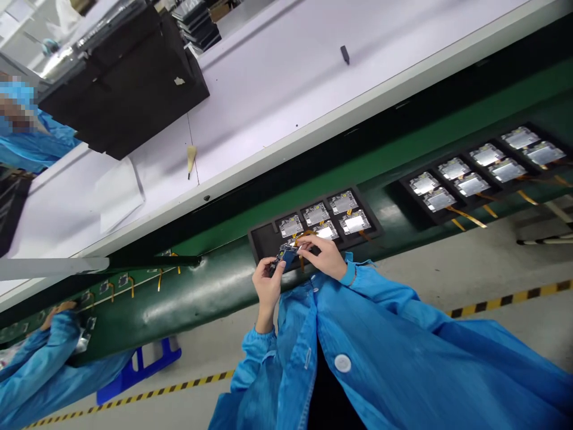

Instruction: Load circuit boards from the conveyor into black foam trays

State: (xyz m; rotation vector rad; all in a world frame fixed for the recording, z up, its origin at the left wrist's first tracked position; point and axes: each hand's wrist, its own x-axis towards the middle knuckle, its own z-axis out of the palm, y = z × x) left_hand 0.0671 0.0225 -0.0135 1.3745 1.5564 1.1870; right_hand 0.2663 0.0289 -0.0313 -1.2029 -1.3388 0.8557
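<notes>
Green bench (pixel 165 307) carries 2 black trays (pixel 265 242); circuit boards (pixel 104 286) lie leftward.

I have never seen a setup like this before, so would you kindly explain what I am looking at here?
There is no robot here: a person in a blue smock works bare-handed, and the single picture comes from a camera on their head, looking forward and down. The left hand holds a blue circuit board; the right hand has its fingertips at the board's edge, though whether they grip it is unclear. Beneath, on a green work surface, lies a black tray of circuit boards with shiny metal covers. A second black tray lies further right. At far left, a co-worker's hand is also visible.
</notes>
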